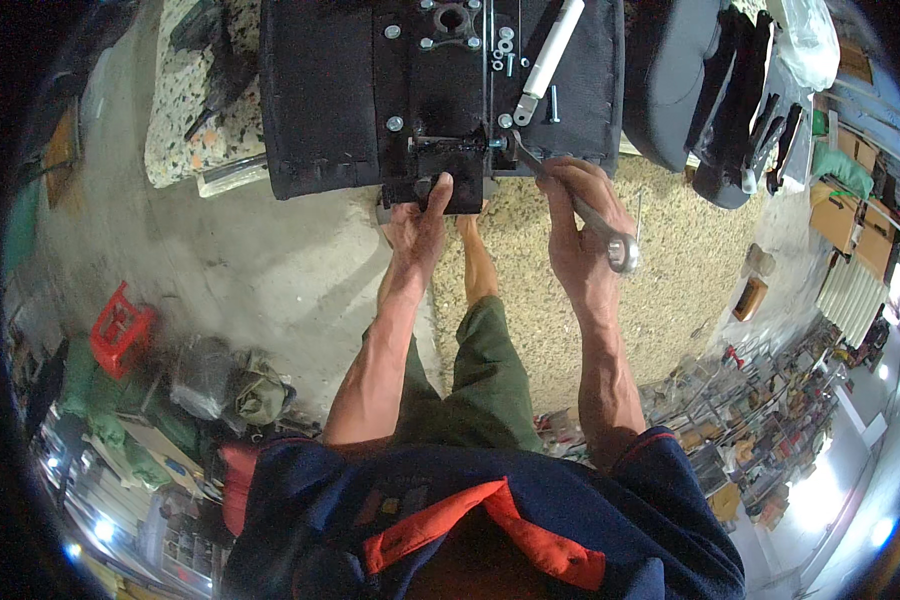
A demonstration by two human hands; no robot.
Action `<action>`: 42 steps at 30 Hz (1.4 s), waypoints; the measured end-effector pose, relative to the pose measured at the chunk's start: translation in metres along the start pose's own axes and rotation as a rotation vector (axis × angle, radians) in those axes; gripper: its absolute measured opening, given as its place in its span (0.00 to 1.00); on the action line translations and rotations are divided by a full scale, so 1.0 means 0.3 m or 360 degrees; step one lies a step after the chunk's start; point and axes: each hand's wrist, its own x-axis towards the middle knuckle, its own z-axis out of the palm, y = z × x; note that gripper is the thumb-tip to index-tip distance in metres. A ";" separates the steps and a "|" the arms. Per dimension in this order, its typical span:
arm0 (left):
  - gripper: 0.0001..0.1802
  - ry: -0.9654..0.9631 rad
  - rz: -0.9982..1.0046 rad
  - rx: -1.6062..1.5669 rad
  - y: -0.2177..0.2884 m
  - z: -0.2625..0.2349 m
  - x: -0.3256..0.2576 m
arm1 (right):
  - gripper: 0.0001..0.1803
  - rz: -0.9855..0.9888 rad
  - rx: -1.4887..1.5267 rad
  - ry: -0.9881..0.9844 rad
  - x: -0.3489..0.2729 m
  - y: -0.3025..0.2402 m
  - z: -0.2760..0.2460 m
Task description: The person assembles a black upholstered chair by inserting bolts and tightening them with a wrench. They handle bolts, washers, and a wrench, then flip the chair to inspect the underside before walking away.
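Nearest the camera: dark blue shirt with orange collar trim (490, 520), green trousers (485, 375) below it, one bare foot (473, 262) on the concrete floor (260, 270).

Left hand (420, 225): fingers closed on the lower edge of the black metal mechanism plate (435, 165), thumb up against the plate's front lip.

Right hand (582, 235): clamped around the shaft of a silver combination wrench (580, 210). Ring end sticks out past the hand, toward the person (lower right); open end sits on a bolt (497, 143) at the plate's right edge.

Plate is fixed to the underside of an upturned black seat cushion (315, 90). Loose bolts and washers (505, 45) lie on the seat base, just beside a white gas cylinder (552, 55) lying tilted.

Further right: a second dark seat cushion (670, 70). Far right, cardboard boxes (850, 215).
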 end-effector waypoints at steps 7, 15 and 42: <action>0.19 0.0007 -0.0013 0.0131 0.017 0.001 -0.004 | 0.07 -0.0136 -0.0063 -0.0045 0.022 0.003 0.023; 0.22 0.0061 -0.0015 -0.0025 -0.004 0.013 0.008 | 0.07 -0.0133 -0.0059 -0.0099 0.034 0.048 0.018; 0.27 0.0075 0.0032 0.0189 0.022 0.005 -0.013 | 0.06 -0.0348 -0.0133 -0.0030 -0.017 0.049 0.021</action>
